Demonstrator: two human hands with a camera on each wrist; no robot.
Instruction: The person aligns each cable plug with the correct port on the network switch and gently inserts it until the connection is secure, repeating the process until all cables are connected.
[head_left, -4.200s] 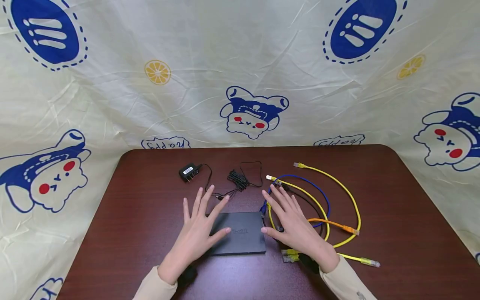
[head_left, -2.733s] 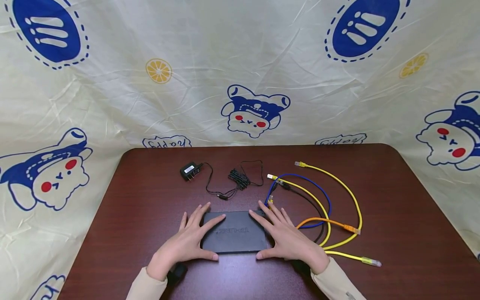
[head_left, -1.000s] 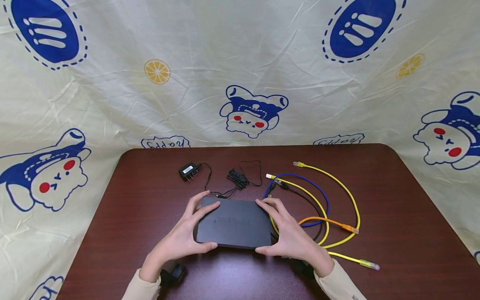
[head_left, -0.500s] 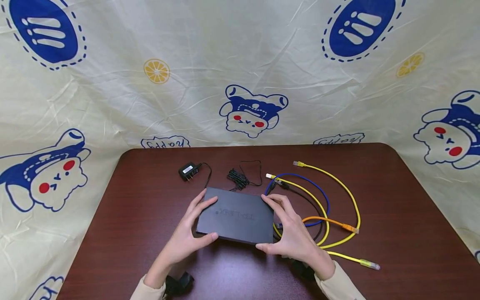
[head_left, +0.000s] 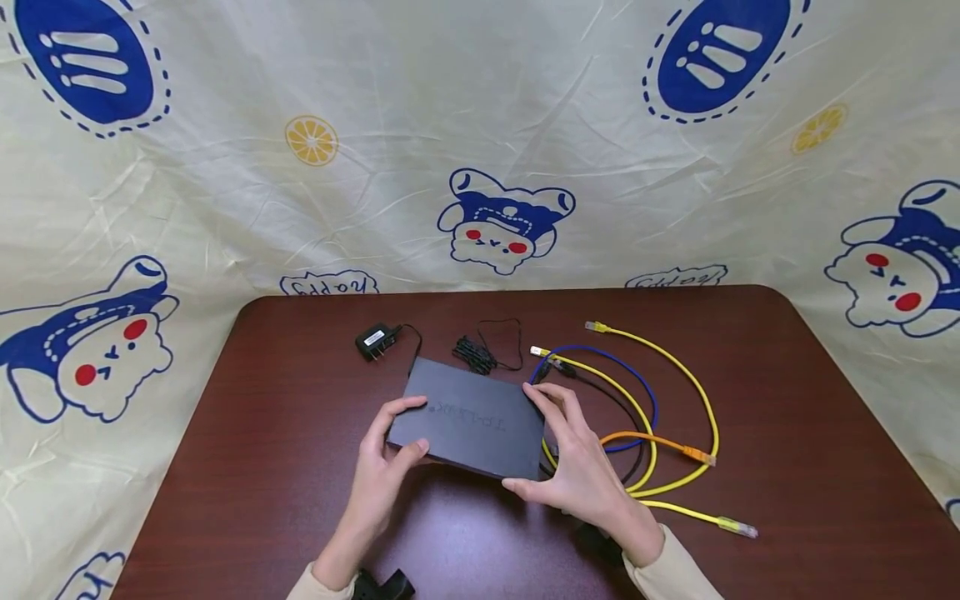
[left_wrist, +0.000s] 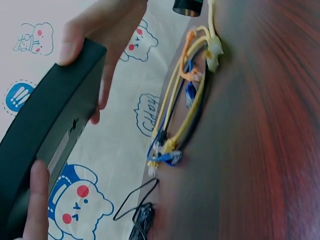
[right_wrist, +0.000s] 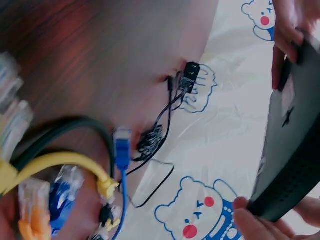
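Note:
A flat dark grey network switch (head_left: 468,421) with TP-LINK lettering is held above the table, tilted, its left side farther from me. My left hand (head_left: 382,467) grips its left edge, thumb on the near side. My right hand (head_left: 581,467) holds the right edge between thumb and fingers. The left wrist view shows a label on the underside of the switch (left_wrist: 50,130). Vent holes line one side of the switch (right_wrist: 300,165) in the right wrist view. Some fingers are hidden beneath it.
On the brown table (head_left: 262,467), a black power adapter (head_left: 375,342) and its bundled cord (head_left: 474,354) lie at the back. Yellow network cables (head_left: 708,400), a blue cable (head_left: 645,383), an orange cable (head_left: 660,442) and a black cable lie at the right. A printed cloth (head_left: 390,208) hangs behind.
Both hands came from hovering open to gripping the switch, which rose off the table. It has since tilted, with its left side turning away from me. The cables stayed put.

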